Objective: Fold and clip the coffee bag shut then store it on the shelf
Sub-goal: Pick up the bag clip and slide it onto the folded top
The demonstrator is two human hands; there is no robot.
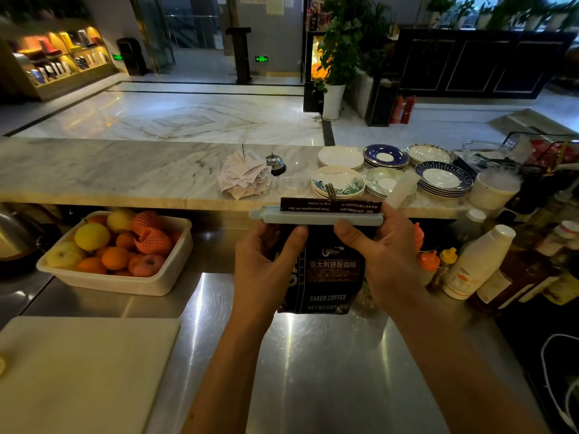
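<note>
You hold a dark coffee bag (pixel 326 270) upright above the steel desk (pixel 313 371), at the centre of the view. Your left hand (pixel 263 270) is clenched around the bag's left side, thumb on its front. Your right hand (pixel 385 261) grasps the right side, thumb pressing just under a pale blue clip (pixel 319 217) that runs across the folded top. A strip of the folded flap shows above the clip.

The clip's left end, at 9 o'clock from the bag's top, sticks out past the bag's edge, and I cannot tell whether it has snapped fully closed. If it has not, the fold may spring open when you let go. The bag's base hangs just above the desk, so loosening both hands at once could drop it.

At 9 o'clock from the bag, a white tub (pixel 119 277) sits on the desk holding oranges, lemons and apples, two fruits in orange foam netting. At 3 o'clock, bottles (pixel 479 261) stand close by your right wrist; a wide swing could knock them. At 12 o'clock, stacked plates (pixel 338 181) rest on the marble ledge (pixel 125 170).
</note>
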